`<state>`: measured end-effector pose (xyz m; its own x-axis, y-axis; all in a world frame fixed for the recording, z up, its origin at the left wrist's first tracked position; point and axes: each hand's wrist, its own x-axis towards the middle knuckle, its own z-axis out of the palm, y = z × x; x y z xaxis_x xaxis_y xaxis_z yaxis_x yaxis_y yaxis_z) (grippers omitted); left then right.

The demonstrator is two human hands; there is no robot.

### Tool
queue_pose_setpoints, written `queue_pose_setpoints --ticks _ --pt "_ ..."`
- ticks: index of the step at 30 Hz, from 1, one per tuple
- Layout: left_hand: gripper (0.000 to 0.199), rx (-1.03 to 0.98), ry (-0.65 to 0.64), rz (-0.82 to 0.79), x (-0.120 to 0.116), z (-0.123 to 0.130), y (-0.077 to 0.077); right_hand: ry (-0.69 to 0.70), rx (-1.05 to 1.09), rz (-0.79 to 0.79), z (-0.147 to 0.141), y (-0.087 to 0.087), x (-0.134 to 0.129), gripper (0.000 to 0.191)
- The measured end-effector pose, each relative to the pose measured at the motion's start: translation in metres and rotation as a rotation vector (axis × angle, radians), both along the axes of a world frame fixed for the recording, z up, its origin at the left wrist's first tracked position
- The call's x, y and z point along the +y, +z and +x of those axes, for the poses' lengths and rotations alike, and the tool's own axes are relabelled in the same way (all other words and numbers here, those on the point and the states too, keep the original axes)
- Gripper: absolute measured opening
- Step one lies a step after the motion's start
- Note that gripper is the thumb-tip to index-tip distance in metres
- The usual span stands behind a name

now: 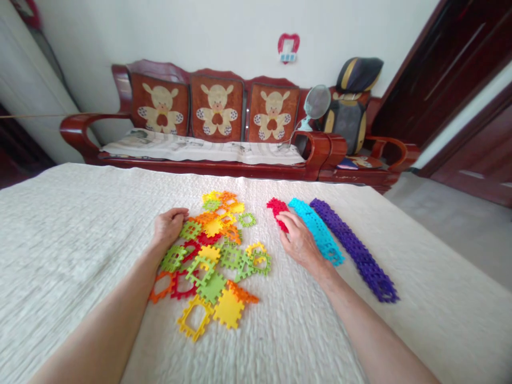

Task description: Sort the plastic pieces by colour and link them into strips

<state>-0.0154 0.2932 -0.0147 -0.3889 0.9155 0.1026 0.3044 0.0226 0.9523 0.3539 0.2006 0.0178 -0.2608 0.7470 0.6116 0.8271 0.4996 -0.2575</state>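
A loose heap of toothed plastic building tiles in yellow (pixel 229 308), green (pixel 212 288), orange (pixel 162 286) and red (pixel 185 284) lies in front of me. At its left edge is my left hand (pixel 170 225), with fingers curled closed; whatever they may hold is hidden. My right hand (pixel 300 240) rests at a short row of red tiles (pixel 277 207), its fingertips closed on the near red tile. Just right of that hand runs an overlapping row of light blue tiles (pixel 318 229). A longer purple row (pixel 356 248) lies beyond it, further right.
A cream quilted cover (pixel 80 229) spreads under everything. Behind its far edge stands a wooden bench (pixel 208 165) with bear cushions (pixel 218 109). A small fan (pixel 317 104) and a massage chair pad (pixel 348 120) are at the bench's right side.
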Motion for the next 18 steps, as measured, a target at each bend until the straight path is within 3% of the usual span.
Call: queue_pose_setpoints --ticks 7,12,18 --pt "0.025 -0.046 0.003 0.033 0.003 0.000 -0.004 0.201 0.006 0.000 -0.021 -0.020 -0.010 0.040" --pt "0.024 -0.103 -0.006 0.055 0.004 0.000 -0.003 0.203 0.002 -0.037 -0.020 -0.031 -0.009 0.040" --pt "0.033 -0.094 -0.012 0.043 -0.002 0.001 0.008 0.197 0.017 -0.029 -0.019 -0.033 -0.007 0.036"
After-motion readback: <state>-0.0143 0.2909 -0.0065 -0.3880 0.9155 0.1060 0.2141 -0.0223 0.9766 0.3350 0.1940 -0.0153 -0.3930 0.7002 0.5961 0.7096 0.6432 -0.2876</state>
